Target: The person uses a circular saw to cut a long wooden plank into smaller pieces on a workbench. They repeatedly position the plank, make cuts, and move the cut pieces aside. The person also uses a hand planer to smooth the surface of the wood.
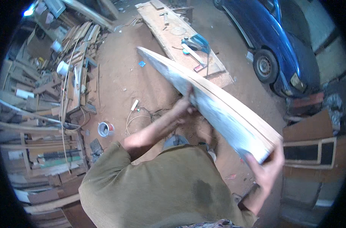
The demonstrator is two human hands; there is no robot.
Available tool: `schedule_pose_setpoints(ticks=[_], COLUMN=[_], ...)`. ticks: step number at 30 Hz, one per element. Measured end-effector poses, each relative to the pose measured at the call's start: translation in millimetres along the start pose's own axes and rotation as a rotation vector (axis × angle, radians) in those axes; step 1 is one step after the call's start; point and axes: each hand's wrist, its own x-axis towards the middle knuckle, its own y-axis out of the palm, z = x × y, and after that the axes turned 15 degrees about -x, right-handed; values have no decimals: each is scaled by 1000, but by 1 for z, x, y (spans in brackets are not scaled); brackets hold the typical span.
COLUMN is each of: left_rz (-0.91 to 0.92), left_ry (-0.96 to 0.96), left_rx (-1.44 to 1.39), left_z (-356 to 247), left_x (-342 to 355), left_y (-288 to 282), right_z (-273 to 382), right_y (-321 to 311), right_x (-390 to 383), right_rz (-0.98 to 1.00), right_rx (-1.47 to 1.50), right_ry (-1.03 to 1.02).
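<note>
A long wooden board point(222, 112) is held up at a slant in front of me, from the upper left to the lower right. Its broad face looks whitish, and dark lines run along its pale edge. My left hand point(189, 102), slightly blurred, grips the board near its middle, and some of the fingers are hidden. At the near right end, my right hand point(267, 164) is closed around the corner, thumb on the whitish face. Beyond the board stands a low wooden bench point(157, 28) bearing a teal power tool point(195, 43) and a hammer point(166, 18).
A blue car point(271, 41) is parked at the far right. Stacked timber and scraps point(47, 152) fill the left side, with a white bucket point(62, 68) among them. On the dirt floor are a small tub point(105, 129) and a white power strip point(134, 105) with its cable.
</note>
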Motion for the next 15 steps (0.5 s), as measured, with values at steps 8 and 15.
schedule_pose_setpoints(ticks=[8, 15], left_rz=[582, 560], left_ry=[885, 1161], left_rx=[1162, 1677], left_z=[-41, -151], left_x=[-85, 36], left_y=[63, -54], right_z=[-54, -43], right_y=[-189, -262], right_x=[-111, -154], right_rz=[-884, -1133], right_rx=[-398, -559], right_ry=[131, 269])
